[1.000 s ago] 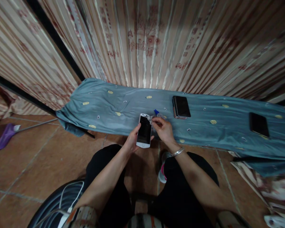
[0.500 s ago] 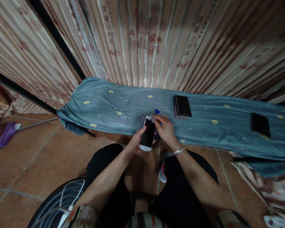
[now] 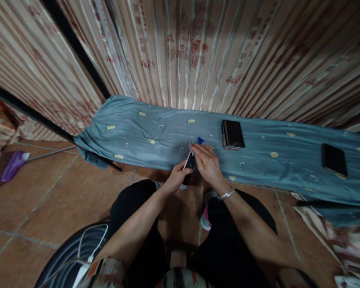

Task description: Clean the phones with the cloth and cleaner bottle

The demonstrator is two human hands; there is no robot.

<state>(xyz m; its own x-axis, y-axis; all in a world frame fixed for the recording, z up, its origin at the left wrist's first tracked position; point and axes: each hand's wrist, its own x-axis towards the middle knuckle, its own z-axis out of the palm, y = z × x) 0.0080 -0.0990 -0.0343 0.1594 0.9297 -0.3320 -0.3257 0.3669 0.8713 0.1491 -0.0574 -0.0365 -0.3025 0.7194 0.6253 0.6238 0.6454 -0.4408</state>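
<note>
The white phone (image 3: pixel 188 163) is turned edge-on to the camera, so only a thin pale side and a dark sliver of its screen show, with its rounded lower end peeking out below the left hand; it is held in the air just over the near edge of the blue cloth (image 3: pixel 156 136) that covers the worktop. The left hand (image 3: pixel 177 179) has its grip clamped around the phone's lower part, fingers curled so the palm side is hidden. The right hand (image 3: pixel 206 161), with a silver bangle (image 3: pixel 225 194) at the wrist, covers the phone's upper right side; its fingertips pinch at the top of the phone, but what they hold is too small and blurred to make out, and whether that grip is closed on the phone or on some small piece cannot be told. A blue-tipped thing (image 3: pixel 200 140) lies on the cloth just beyond the phone, mostly hidden by the right hand. Further right of the phone on the cloth sits a stack of dark phones (image 3: pixel 233 134), and well apart to the right another dark phone (image 3: pixel 334 160). Far left of the phone, on the tiled floor, a purple broom head (image 3: pixel 11 167) is partly cut off in shadow
</note>
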